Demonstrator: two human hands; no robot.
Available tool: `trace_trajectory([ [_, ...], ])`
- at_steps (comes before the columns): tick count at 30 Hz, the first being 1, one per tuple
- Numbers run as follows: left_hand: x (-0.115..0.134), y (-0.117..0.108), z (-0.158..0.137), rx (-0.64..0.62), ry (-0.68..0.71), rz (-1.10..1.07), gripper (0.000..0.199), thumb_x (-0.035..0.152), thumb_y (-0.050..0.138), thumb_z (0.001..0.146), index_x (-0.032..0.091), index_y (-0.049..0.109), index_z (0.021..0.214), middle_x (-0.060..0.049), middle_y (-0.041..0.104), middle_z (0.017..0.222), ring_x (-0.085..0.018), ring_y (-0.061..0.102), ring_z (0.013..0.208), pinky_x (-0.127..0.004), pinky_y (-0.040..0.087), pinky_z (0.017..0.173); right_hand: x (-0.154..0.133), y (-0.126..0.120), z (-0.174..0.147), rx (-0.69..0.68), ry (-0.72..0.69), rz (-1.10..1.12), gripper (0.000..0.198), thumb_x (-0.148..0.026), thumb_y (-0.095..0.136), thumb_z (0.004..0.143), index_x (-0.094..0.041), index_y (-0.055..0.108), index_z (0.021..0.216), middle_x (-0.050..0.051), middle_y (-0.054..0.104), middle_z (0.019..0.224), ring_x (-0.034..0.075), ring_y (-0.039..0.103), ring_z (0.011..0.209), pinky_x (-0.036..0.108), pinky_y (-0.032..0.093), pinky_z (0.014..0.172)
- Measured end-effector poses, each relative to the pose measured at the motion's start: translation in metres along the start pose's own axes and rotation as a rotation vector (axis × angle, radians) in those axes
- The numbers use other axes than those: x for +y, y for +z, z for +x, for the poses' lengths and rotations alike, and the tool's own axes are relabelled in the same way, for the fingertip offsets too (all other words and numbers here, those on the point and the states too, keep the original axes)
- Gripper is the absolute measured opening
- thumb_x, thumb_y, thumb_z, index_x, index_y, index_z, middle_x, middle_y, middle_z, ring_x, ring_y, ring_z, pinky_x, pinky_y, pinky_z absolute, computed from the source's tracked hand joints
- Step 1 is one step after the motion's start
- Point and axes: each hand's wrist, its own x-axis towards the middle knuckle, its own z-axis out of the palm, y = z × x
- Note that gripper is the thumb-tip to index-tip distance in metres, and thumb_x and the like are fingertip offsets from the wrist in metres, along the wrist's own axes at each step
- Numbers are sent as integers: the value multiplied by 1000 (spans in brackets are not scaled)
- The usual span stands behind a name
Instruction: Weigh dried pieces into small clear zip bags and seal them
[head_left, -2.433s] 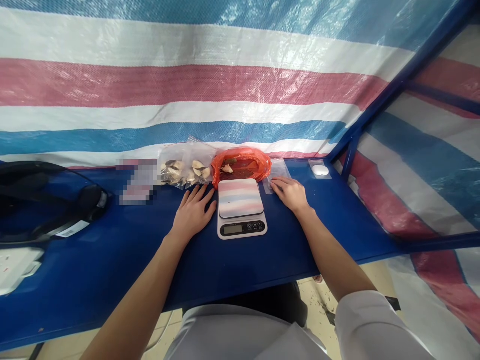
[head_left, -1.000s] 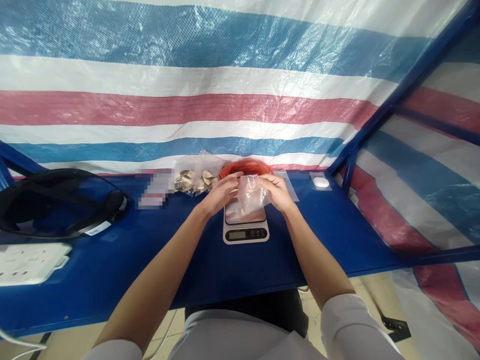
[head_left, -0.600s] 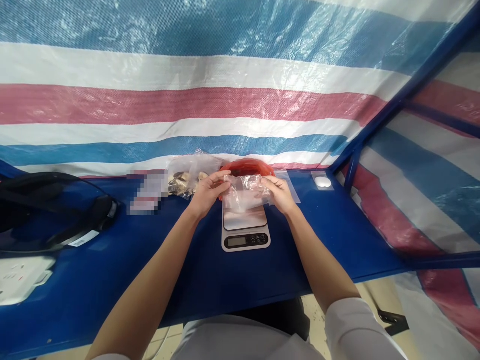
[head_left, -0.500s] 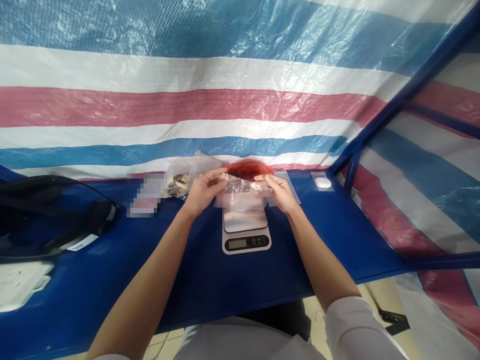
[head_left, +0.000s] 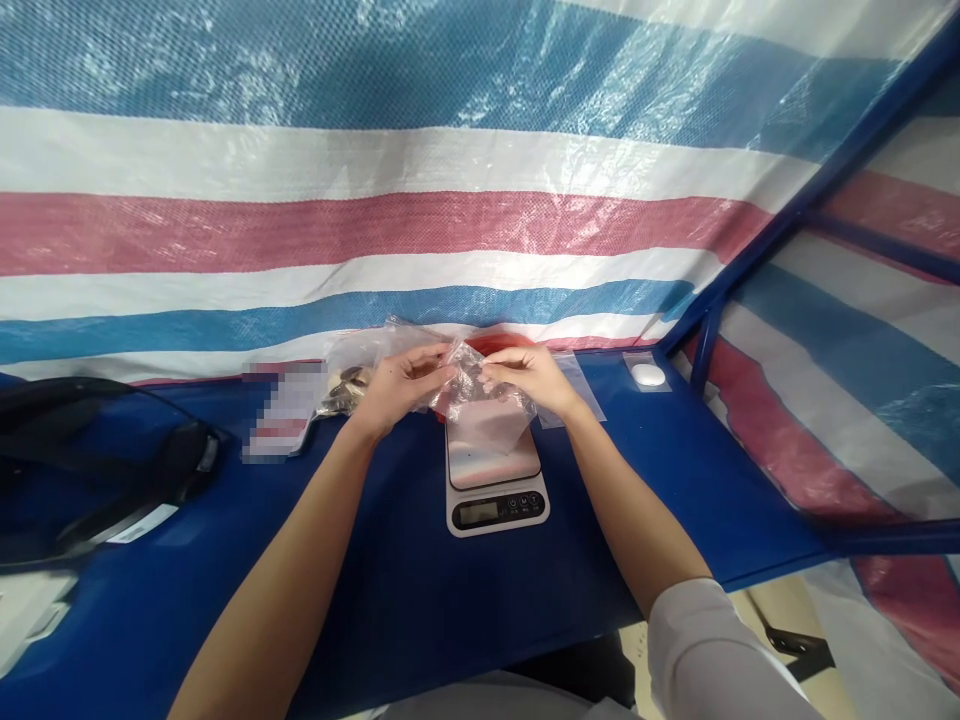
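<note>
Striped tarpaulin wall (head_left: 375,232) — light glinting on it, blue metal frame (head_left: 802,208), blue tabletop (head_left: 420,600), pale floor (head_left: 791,608)

room: table (head_left: 465,590) nearside of scale (head_left: 499,512); obstacle: clear bag (head_left: 495,425) above

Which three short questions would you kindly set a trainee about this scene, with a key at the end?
1. Multiple choice: What do the left hand and the right hand hold between them?
(a) a power strip
(b) a clear bag
(c) a headset

2. True or false: The white oval object lies to the right of the scale.

3. Fill in the blank: The table under the scale is coloured ____.

Key: 1. b; 2. true; 3. blue.
</note>
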Motion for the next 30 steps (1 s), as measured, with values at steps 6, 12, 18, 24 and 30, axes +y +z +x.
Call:
trace_trajectory([
  [6,-15,-5,4,89,-101,-150,46,49,90,63,18,77,95,-6,77,86,-17,68,70,-32,58,70,8,-3,7,89,71,94,36,-47,86,69,-20,77,90,4,79,83,20,76,75,24,59,52],
  [12,-10,-12,4,29,-60,52,38,52,85,69,19,78,85,-3,72,74,-13,58,59,-27,50,58,3,-6,4,29,36,37,41,-48,81,75,-23,75,106,2,77,88,21,75,79,29,62,57],
  [18,2,-13,0,-164,-64,204,35,51,77,78,20,79,93,-3,72,73,-13,59,60,-27,48,59,0,1,-1,-25,-195,-270,32,-41,74,84,-22,77,110,2,77,87,17,70,72,29,59,62],
  [24,6,-6,-2,-16,34,415,37,53,73,80,20,78,96,-4,76,82,-18,67,71,-29,52,68,2,3,-1,19,-209,-512,18,-35,70,88,-21,81,92,1,77,81,14,66,66,27,52,64],
  [30,14,5,-7,269,271,755,31,48,64,85,19,76,83,-5,76,82,-17,65,70,-29,50,71,-6,1,-1,129,-161,-648,14,-22,67,89,-20,81,88,2,78,84,15,67,71,28,49,72],
])
